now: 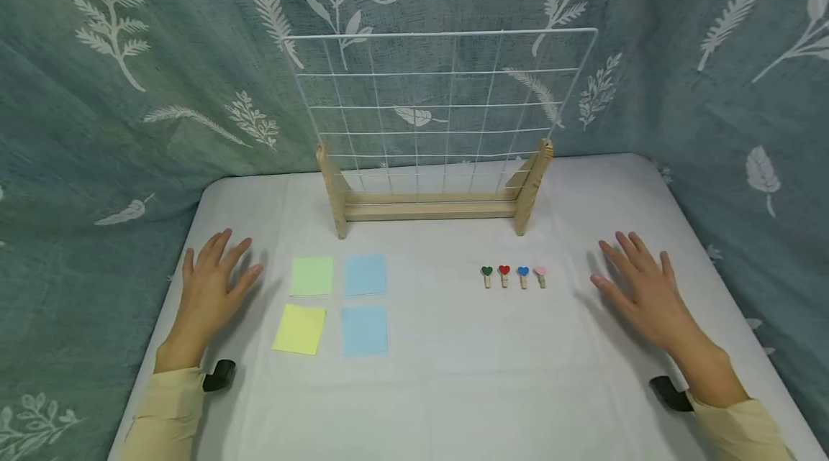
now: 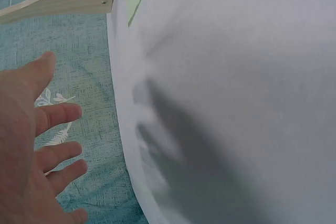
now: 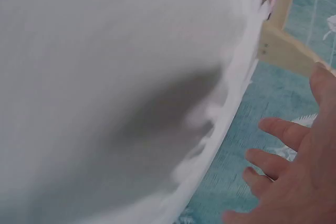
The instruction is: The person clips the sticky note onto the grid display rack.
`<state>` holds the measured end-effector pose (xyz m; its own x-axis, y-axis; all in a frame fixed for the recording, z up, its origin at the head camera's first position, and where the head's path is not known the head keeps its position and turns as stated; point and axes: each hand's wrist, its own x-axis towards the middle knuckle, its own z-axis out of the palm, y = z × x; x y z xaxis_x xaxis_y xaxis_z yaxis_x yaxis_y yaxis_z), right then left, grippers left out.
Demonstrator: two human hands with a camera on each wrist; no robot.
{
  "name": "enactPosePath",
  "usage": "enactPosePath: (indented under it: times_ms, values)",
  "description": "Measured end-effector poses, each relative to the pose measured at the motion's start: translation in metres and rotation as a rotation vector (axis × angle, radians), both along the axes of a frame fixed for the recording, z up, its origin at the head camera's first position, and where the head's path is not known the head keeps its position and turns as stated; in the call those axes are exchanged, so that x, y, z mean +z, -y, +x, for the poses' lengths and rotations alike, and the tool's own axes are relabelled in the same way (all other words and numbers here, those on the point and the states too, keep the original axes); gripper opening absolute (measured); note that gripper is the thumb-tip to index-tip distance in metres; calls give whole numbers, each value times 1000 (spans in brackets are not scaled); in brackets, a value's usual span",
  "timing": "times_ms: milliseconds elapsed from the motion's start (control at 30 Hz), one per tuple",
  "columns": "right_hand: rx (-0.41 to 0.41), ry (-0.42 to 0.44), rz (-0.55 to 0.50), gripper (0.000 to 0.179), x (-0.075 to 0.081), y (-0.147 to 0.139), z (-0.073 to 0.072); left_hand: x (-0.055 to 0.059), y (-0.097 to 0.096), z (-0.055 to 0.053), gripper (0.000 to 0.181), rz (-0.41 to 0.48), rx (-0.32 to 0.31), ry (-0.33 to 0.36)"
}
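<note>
My left hand (image 1: 210, 288) hovers over the left side of the white table, fingers spread, holding nothing. Nearest to it lie a green sticky note (image 1: 311, 276) and a yellow sticky note (image 1: 300, 329). Two blue notes, one at the back (image 1: 365, 275) and one in front (image 1: 364, 331), lie just right of these. Over the table's right side, my right hand (image 1: 648, 295) is likewise spread and holds nothing. To its left stand in a row small wooden clothespins with hearts: green (image 1: 487, 272), red (image 1: 504, 271), blue (image 1: 523, 272) and pink (image 1: 540, 271).
A white wire grid (image 1: 447, 105) stands upright in a wooden base (image 1: 430, 211) at the table's back. Green leaf-patterned cloth (image 1: 84, 159) hangs behind and at both sides. A white cloth (image 1: 453, 403) covers the table. Each wrist wears a dark strap-on camera (image 1: 220, 375).
</note>
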<state>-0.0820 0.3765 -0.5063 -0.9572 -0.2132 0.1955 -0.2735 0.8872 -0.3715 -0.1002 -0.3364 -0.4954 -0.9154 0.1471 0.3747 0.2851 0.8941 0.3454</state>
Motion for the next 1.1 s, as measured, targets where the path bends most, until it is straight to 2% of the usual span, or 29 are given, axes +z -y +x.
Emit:
enactPosePath:
  times_ms: [100,333,500,800,1100]
  values:
    - [18,25,-25,67,0,9,-6,0,0,-1,52,21,-2,-1]
    - [23,20,-5,64,4,22,-17,-4,-5,-6,50,72,-27,-36]
    - [34,58,-7,64,4,31,-18,-9,-7,-4,48,71,-19,-33]
    - [43,143,23,66,0,46,-7,-16,-19,16,48,107,-55,-14]
    - [71,188,31,75,-8,59,3,-15,-29,32,41,92,56,45]
